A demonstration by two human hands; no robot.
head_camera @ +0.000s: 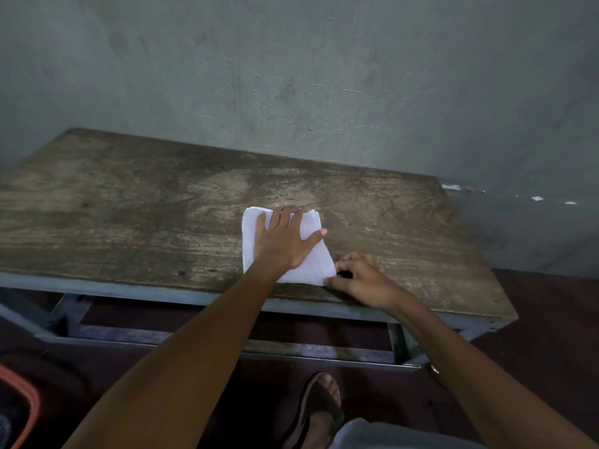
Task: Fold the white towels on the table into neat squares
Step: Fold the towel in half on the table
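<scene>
Landmark: the white towel (311,254), lying on the wooden table (129,222) close to its near edge, right of the table's middle.
Nearest, below the towel: a sandalled foot (321,406) on the dark floor and the table's metal frame (194,335); no towels show down here.
Right hand (363,280): at the towel's near right corner, fingers curled and pinching or tidying that corner; whether cloth is actually nipped between the fingertips I cannot tell.
Left hand (285,241): spread flat with fingers apart, pressing down on the towel's middle, clamped on nothing.
Towel shape: already a compact, roughly square pad, with layered edges visible at its far right corner.
Done, by my judgement: this towel's folds are made; only smoothing and squaring the corner seems left.
Beyond the towel: bare wood up to the grey wall (324,76).
Left to do: no other towel, folded or unfolded, is in view, so the remaining count is unknown.
</scene>
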